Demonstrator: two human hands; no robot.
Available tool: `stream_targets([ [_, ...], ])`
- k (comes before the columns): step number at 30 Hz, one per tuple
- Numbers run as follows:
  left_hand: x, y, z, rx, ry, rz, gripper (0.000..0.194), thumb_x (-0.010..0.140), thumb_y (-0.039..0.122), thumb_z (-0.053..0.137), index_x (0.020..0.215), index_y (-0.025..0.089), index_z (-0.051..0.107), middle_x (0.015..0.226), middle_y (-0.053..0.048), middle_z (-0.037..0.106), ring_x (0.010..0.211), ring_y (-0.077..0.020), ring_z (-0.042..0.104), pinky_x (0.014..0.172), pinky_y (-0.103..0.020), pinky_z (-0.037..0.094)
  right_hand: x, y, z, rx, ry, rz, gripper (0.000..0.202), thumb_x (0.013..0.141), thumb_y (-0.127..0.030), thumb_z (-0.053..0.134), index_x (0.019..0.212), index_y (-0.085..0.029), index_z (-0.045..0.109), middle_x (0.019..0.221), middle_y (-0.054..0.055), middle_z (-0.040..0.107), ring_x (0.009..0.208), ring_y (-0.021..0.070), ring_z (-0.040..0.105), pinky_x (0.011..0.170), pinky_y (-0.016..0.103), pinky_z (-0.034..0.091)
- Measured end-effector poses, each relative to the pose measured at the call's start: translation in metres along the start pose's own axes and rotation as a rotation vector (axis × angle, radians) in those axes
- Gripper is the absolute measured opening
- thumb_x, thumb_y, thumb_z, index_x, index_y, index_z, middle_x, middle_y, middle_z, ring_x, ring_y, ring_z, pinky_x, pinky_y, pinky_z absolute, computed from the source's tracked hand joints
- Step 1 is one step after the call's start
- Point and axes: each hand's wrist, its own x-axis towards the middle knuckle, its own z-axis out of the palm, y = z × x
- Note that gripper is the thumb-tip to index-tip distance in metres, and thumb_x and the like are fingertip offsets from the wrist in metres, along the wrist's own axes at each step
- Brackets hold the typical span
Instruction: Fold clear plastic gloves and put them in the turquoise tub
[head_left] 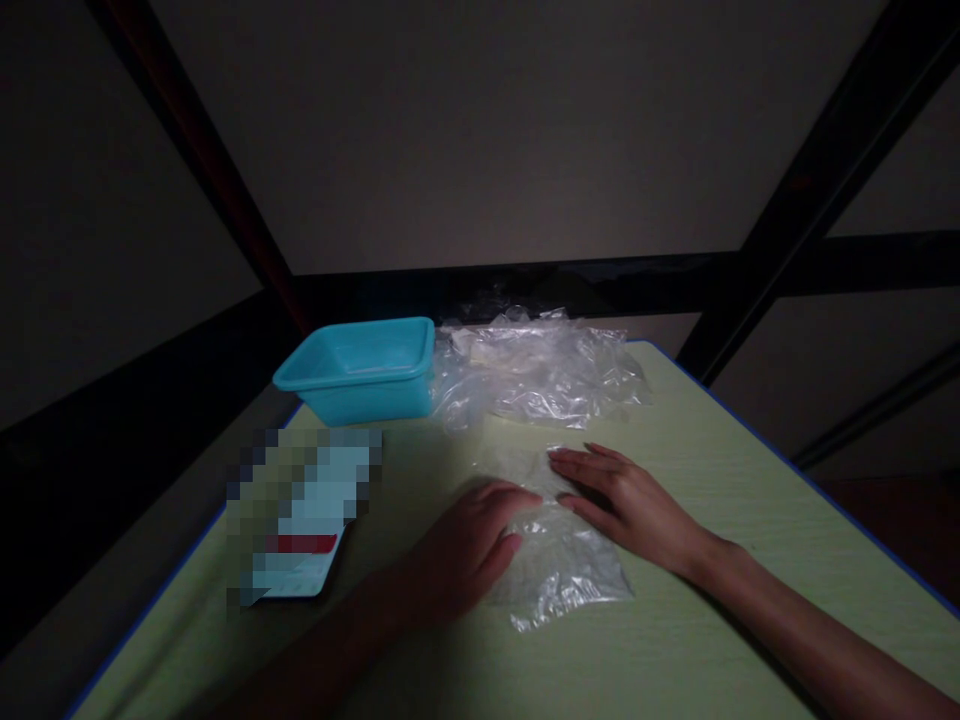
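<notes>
A clear plastic bag (pixel 570 570) lies flat and slightly wrinkled on the table in front of me. My left hand (pixel 476 545) rests at the bag's left side, with its fingers stretched across it and the thumb apart. From the right, my right hand (pixel 619 500) lies over the bag's far right part, palm down and fingers extended. Neither hand is closed around anything. Behind the bag sits a crumpled heap of clear plastic bags (pixel 555 370).
A turquoise plastic basin (pixel 375 395) stands at the back left, touching or close to the heap. Nearer on the left is a flat light-blue object (pixel 292 580) with a red band, mostly pixelated. The pale green table (pixel 720 600) has a blue edge; a wall rises behind it.
</notes>
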Motion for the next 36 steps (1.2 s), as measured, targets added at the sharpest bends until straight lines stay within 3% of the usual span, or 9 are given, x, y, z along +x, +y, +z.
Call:
stream_targets([
  [6, 0.003, 0.008, 0.002, 0.052, -0.110, 0.002, 0.043, 0.083, 0.015, 0.042, 0.126, 0.017, 0.044, 0.127, -0.012, 0.051, 0.119, -0.0220, 0.044, 0.102, -0.039, 0.034, 0.000, -0.001, -0.001, -0.033, -0.021, 0.005, 0.038, 0.088, -0.033, 0.051, 0.119, -0.012, 0.057, 0.122, 0.015, 0.060, 0.114, 0.0263, 0.055, 0.100, 0.051, 0.037],
  [14, 0.004, 0.010, 0.007, 0.132, -0.140, 0.006, 0.044, 0.083, 0.014, 0.043, 0.127, 0.015, 0.041, 0.127, -0.012, 0.052, 0.117, -0.0225, 0.045, 0.101, -0.040, 0.035, 0.000, 0.001, 0.002, -0.054, 0.002, -0.008, 0.038, 0.088, -0.032, 0.050, 0.119, -0.012, 0.057, 0.122, 0.014, 0.060, 0.113, 0.0250, 0.056, 0.098, 0.050, 0.039],
  [23, 0.000, 0.001, 0.007, 0.136, 0.003, 0.033, 0.033, 0.086, 0.015, 0.037, 0.117, 0.014, 0.048, 0.115, -0.010, 0.062, 0.108, -0.0212, 0.052, 0.096, -0.037, 0.038, 0.000, 0.001, 0.001, -0.044, 0.008, 0.000, 0.038, 0.087, -0.033, 0.053, 0.119, -0.013, 0.057, 0.122, 0.013, 0.060, 0.112, 0.0248, 0.056, 0.098, 0.050, 0.041],
  [29, -0.006, -0.008, -0.002, 0.178, 0.114, -0.024, 0.029, 0.089, 0.021, 0.036, 0.114, 0.014, 0.050, 0.100, -0.009, 0.069, 0.099, -0.0215, 0.056, 0.090, -0.036, 0.042, 0.000, 0.001, 0.001, -0.034, 0.003, 0.004, 0.038, 0.086, -0.032, 0.054, 0.119, -0.012, 0.057, 0.122, 0.013, 0.060, 0.113, 0.0248, 0.056, 0.098, 0.050, 0.040],
  [36, -0.010, -0.011, -0.018, 0.235, 0.068, -0.056, 0.028, 0.091, 0.023, 0.034, 0.106, 0.015, 0.056, 0.100, -0.009, 0.067, 0.095, -0.0201, 0.058, 0.085, -0.034, 0.045, 0.000, 0.002, 0.001, -0.049, -0.006, 0.000, 0.039, 0.087, -0.032, 0.053, 0.119, -0.011, 0.057, 0.123, 0.014, 0.060, 0.112, 0.0247, 0.056, 0.098, 0.050, 0.041],
])
